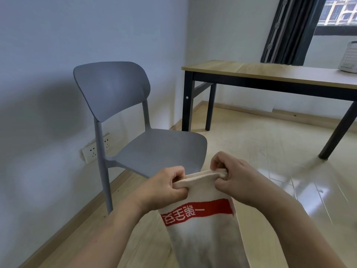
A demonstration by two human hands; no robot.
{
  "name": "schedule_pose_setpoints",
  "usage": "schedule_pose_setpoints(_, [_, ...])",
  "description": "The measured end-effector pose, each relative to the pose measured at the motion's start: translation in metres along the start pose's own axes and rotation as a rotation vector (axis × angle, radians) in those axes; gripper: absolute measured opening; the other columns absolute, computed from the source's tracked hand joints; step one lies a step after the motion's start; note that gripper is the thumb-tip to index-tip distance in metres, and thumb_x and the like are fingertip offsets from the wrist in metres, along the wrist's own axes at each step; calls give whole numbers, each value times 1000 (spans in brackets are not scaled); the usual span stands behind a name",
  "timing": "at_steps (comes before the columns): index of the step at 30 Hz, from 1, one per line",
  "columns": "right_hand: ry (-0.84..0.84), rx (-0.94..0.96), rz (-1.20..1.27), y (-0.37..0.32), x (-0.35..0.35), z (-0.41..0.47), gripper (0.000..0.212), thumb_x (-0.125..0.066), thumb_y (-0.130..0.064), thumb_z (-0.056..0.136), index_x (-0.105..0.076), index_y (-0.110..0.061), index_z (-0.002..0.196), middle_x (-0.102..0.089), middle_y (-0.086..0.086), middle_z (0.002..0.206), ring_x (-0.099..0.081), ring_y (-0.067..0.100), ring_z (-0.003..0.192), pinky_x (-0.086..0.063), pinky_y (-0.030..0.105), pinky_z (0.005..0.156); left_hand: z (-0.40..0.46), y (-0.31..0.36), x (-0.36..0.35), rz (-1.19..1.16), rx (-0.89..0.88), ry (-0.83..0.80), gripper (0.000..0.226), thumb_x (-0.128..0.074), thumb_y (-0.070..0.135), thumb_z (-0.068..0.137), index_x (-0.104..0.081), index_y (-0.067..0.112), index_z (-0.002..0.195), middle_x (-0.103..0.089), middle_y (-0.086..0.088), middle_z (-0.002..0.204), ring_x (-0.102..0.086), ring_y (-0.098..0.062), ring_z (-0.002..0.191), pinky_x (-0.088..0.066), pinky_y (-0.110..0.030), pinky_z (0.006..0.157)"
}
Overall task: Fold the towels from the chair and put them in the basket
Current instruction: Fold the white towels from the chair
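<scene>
From my head view, I am standing on a pale wood floor (260,144) in a room with light blue-grey walls. A grey plastic chair (154,149) stands to the left against the wall, its seat bare, with a white power strip (94,149) fixed low on the wall behind its legs. To the right and farther off is a tabletop (270,73) of light wood on black legs, with dark striped curtains (289,31) and a window (340,10) beyond it. At the far right edge of the tabletop sits a white basket (348,57), only partly in view; I cannot tell what is in it.

The towel (202,238) hangs near me, just in front of the chair seat. It is cream with a red band (199,211) bearing white characters, upside down to me, which I cannot read with certainty.

My left hand (168,188) pinches the towel's top edge at its left corner, and my right hand (233,176) pinches the right corner, fingers curled over the doubled edge.
</scene>
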State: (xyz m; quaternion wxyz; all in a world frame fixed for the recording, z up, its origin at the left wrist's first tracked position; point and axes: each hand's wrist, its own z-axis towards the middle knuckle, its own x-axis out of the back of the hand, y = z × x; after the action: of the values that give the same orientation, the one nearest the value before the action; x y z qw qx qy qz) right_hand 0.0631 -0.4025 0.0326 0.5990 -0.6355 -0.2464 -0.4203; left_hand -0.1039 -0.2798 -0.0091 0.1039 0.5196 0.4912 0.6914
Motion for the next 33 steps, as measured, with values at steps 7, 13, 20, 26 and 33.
schedule_pose_setpoints(7, [-86, -128, -196, 5, -4, 2, 21, -39, -18, 96, -57, -22, 106, -46, -6, 100, -49, 9, 90, -43, 14, 69, -1, 14, -4, 234, 25, -161, 31, -61, 38, 90, -38, 40, 110, -65, 10, 95, -68, -3, 80, -60, -25, 68])
schedule_pose_setpoints(13, [-326, -234, -358, -4, -16, 5, 29, -36, -22, 98, -47, -16, 124, -48, 3, 124, -49, 18, 111, -45, 31, 97, 2, 26, 7, 447, 152, -376, 27, -72, 32, 79, -62, 25, 103, -70, 9, 99, -67, -8, 89, -57, -32, 82])
schedule_pose_setpoints(20, [-447, -194, -549, -36, 22, 28, 26, -60, -18, 85, -54, -16, 111, -60, 2, 101, -57, 15, 89, -45, 21, 68, 7, 67, 59, 609, 189, -412, 23, -59, 33, 93, -48, 29, 113, -66, 7, 110, -65, -12, 100, -54, -31, 89])
schedule_pose_setpoints(26, [-513, -284, -650, -55, 48, 50, 30, -48, -11, 91, -57, -5, 119, -66, 10, 74, -65, 19, 61, -57, 29, 64, -2, 96, 85, 656, 141, -421, 9, -47, 34, 99, -41, 29, 104, -61, 8, 104, -59, -11, 98, -46, -20, 77])
schedule_pose_setpoints(33, [-769, -451, -622, -59, 55, 63, 30, -48, -1, 86, -62, 2, 113, -69, 14, 94, -67, 19, 69, -57, 28, 64, -3, 94, 83, 550, 124, -508, 16, -61, 29, 92, -53, 31, 105, -66, 10, 108, -63, -8, 98, -50, -17, 79])
